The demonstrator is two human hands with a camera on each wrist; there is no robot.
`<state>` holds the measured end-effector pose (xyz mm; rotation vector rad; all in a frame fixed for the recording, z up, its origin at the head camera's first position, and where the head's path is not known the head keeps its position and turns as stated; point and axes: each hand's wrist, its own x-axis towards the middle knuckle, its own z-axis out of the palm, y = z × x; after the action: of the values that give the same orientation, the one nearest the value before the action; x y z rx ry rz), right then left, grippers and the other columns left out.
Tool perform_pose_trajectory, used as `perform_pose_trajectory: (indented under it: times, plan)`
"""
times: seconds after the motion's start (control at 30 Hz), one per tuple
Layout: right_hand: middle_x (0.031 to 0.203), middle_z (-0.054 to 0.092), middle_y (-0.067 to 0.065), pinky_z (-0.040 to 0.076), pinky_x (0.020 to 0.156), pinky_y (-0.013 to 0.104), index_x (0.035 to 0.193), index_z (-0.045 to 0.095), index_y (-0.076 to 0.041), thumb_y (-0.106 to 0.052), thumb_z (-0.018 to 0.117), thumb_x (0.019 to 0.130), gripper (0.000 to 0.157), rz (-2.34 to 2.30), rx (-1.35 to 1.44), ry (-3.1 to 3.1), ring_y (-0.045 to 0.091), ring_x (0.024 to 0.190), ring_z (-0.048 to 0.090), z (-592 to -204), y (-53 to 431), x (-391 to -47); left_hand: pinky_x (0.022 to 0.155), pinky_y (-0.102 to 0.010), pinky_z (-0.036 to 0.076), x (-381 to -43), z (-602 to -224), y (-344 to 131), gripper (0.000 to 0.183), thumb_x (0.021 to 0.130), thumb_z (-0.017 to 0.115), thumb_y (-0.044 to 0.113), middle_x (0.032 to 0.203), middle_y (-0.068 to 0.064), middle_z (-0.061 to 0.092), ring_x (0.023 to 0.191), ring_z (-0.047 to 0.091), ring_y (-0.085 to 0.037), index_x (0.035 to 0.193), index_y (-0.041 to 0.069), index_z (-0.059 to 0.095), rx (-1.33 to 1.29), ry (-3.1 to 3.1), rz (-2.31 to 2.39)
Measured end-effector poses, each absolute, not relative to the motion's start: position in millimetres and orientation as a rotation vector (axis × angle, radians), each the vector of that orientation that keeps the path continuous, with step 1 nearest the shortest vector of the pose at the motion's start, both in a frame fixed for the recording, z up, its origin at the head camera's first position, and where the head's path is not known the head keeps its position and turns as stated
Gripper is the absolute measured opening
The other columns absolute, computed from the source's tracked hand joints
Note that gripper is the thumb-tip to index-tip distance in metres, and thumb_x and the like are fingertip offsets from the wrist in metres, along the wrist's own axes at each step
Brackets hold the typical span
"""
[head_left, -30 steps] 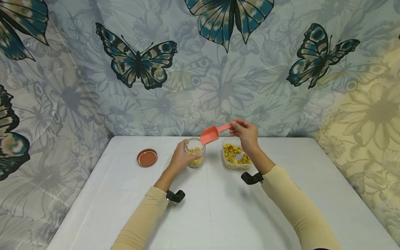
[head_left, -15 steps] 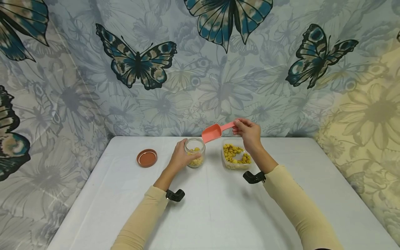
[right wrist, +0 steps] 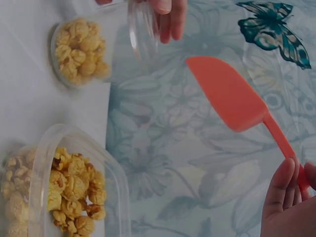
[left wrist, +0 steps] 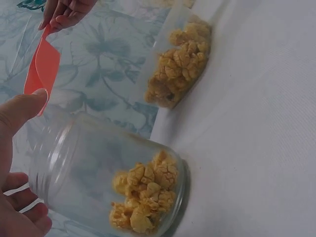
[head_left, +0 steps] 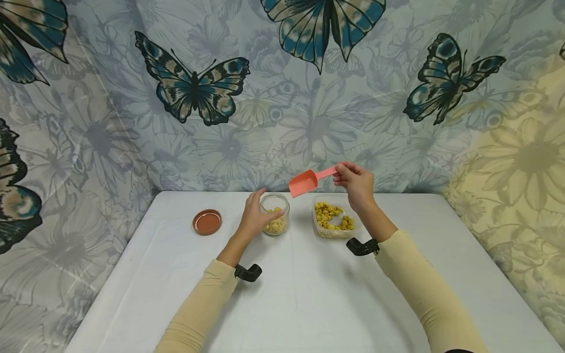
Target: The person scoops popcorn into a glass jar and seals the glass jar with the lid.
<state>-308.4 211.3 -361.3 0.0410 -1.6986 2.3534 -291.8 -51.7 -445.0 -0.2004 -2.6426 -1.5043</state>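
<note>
A glass jar with some yellow popcorn at the bottom stands upright on the table. Beside its neck my left hand is spread, thumb and fingers loosely apart around the rim; in the left wrist view a gap shows between the fingers and the glass. My right hand pinches the handle end of a coral-pink scoop, raised right of the jar. No popcorn is visible in the scoop. Below that hand sits a clear plastic container of popcorn, its middle bare.
A brown jar lid lies on the white-covered table, left of the jar. Behind the table's far edge hangs a butterfly-patterned cloth.
The scoop and my right hand have moved up and to the right, away from the jar mouth. My left fingers have loosened from the jar, which stays in place.
</note>
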Motion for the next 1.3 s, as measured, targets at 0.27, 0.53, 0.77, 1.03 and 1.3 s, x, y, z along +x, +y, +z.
perform_pose_trajectory:
  times: [0.27, 0.53, 0.77, 1.03, 1.3]
  plan:
    - [0.070, 0.070, 0.000, 0.055, 0.054, 0.019, 0.101, 0.065, 0.003, -0.009, 0.068, 0.090, 0.017, 2.291, 0.066, -1.711, 0.010, 0.055, 0.063, -354, 215, -306, 0.115, -0.056, 0.032, -288, -439, -51, 0.086, 0.077, 0.081, 0.036, 0.152, -0.017, 0.035, 0.144, 0.027, -0.035, 0.146, 0.007, 0.039, -0.289, -2.569, -1.493]
    - [0.069, 0.069, 0.001, 0.055, 0.053, 0.020, 0.093, 0.070, -0.005, -0.008, 0.068, 0.090, 0.005, 2.296, 0.063, -1.669, 0.010, 0.053, 0.062, -351, 224, -304, 0.114, -0.057, 0.032, -285, -432, -45, 0.083, 0.081, 0.079, 0.034, 0.152, -0.018, 0.032, 0.143, 0.028, -0.036, 0.147, 0.006, 0.038, -0.353, -2.532, -1.510]
    - [0.067, 0.069, 0.001, 0.054, 0.051, 0.019, 0.089, 0.072, -0.008, -0.006, 0.068, 0.090, 0.005, 2.276, 0.083, -1.649, 0.010, 0.051, 0.062, -351, 230, -301, 0.115, -0.055, 0.032, -285, -423, -33, 0.085, 0.080, 0.080, 0.036, 0.152, -0.015, 0.032, 0.143, 0.030, -0.033, 0.148, 0.008, 0.037, -0.379, -2.510, -1.527]
    - [0.069, 0.069, 0.001, 0.054, 0.053, 0.019, 0.089, 0.073, -0.010, -0.008, 0.068, 0.090, 0.005, 2.253, 0.058, -1.651, 0.010, 0.053, 0.061, -350, 238, -298, 0.113, -0.057, 0.033, -283, -420, -20, 0.083, 0.080, 0.080, 0.034, 0.154, -0.015, 0.031, 0.144, 0.028, -0.034, 0.147, 0.007, 0.038, -0.431, -2.488, -1.535]
    - [0.066, 0.069, 0.003, 0.053, 0.050, 0.019, 0.088, 0.072, -0.004, -0.003, 0.068, 0.089, 0.004, 2.294, 0.030, -1.533, 0.011, 0.049, 0.061, -349, 245, -298, 0.112, -0.060, 0.033, -281, -416, -4, 0.083, 0.080, 0.080, 0.033, 0.153, -0.015, 0.033, 0.143, 0.030, -0.034, 0.147, 0.007, 0.038, -0.501, -2.455, -1.542]
